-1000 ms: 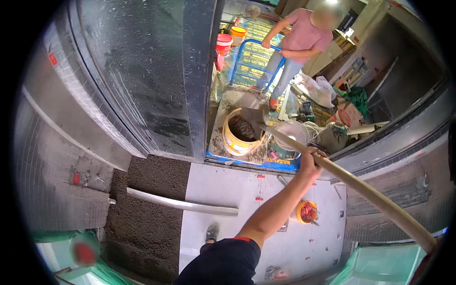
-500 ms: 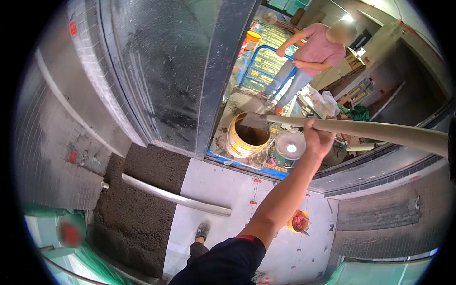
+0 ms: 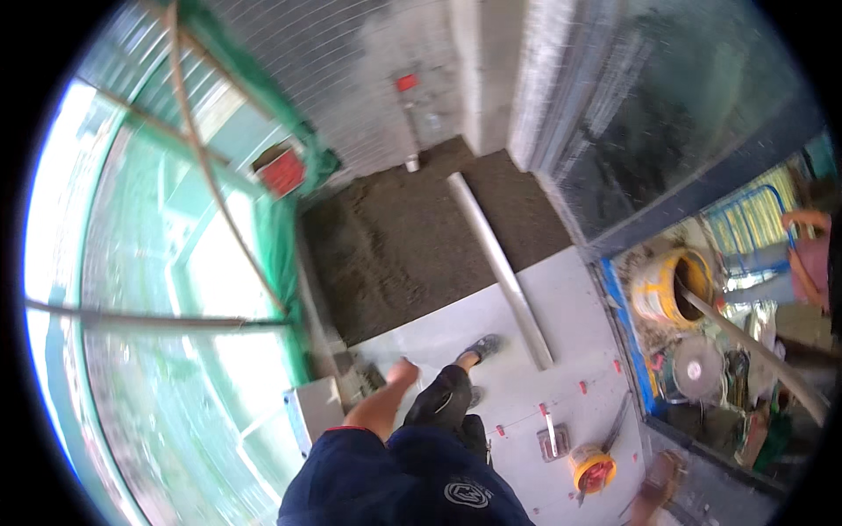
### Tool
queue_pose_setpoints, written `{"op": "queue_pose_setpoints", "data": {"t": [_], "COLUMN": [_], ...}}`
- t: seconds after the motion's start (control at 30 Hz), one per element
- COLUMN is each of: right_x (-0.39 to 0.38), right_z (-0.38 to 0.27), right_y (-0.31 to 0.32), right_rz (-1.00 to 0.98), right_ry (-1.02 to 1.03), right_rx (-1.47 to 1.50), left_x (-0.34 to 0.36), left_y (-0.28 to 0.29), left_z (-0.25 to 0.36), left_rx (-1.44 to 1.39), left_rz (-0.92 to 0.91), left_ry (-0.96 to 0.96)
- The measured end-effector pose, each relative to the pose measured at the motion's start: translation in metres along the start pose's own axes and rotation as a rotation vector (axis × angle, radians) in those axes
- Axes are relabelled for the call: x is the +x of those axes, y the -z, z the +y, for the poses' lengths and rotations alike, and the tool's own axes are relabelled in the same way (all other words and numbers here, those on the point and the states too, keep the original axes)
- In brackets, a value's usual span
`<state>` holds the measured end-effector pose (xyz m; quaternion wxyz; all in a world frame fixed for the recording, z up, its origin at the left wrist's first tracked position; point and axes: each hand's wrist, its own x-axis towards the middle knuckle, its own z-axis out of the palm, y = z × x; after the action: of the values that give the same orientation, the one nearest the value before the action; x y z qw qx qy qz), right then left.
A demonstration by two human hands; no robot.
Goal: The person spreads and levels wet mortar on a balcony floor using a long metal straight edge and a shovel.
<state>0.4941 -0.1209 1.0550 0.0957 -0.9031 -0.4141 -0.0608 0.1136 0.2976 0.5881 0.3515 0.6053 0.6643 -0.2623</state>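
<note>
Left hand (image 3: 403, 373) looks nearer than right hand (image 3: 664, 475) to long bar (image 3: 502, 272), ahead-right, slanting off mortar (image 3: 386, 237) across edge of white floor (image 3: 570, 302). Both hands' fingers? Blurry, can't tell.

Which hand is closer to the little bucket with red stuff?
Right. The blurry right hand is beside the bucket, on its right; the left hand is farther off, across to its left.
</note>
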Motion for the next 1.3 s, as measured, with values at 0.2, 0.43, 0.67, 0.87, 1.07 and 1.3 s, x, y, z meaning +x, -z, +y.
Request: {"op": "queue_pose_setpoints", "data": {"t": [0.2, 0.43, 0.67, 0.87, 1.07, 1.3], "right_x": [-0.112, -0.045, 0.063, 0.112, 0.118, 0.144], "right_z": [-0.139, -0.177, -0.115, -0.166, -0.065, -0.030], "right_y": [-0.263, -0.324, -0.527, -0.719, -0.922, -1.055], "right_rz": [-0.978, -1.314, -1.090, -1.003, -0.836, -0.688], "right_ry": [-0.159, -0.144, -0.437, -0.164, 0.047, -0.110], "right_rx": [0.679, 0.534, 0.495, 0.168, -0.105, 0.051], "left_x": [-0.042, -0.100, -0.013, 0.153, 0.314, 0.458], "left_y": [0.076, -0.034, -0.033, -0.158, -0.211, -0.270], "left_z": [-0.156, -0.158, -0.194, -0.299, -0.277, -0.231], "left_rx": [-0.189, -0.212, -0.383, -0.234, -0.537, -0.690], "left_rz": [-0.126, -0.010, -0.171, -0.149, -0.029, -0.419], "left_ry": [0.086, 0.103, 0.166, 0.259, 0.119, 0.072]}}
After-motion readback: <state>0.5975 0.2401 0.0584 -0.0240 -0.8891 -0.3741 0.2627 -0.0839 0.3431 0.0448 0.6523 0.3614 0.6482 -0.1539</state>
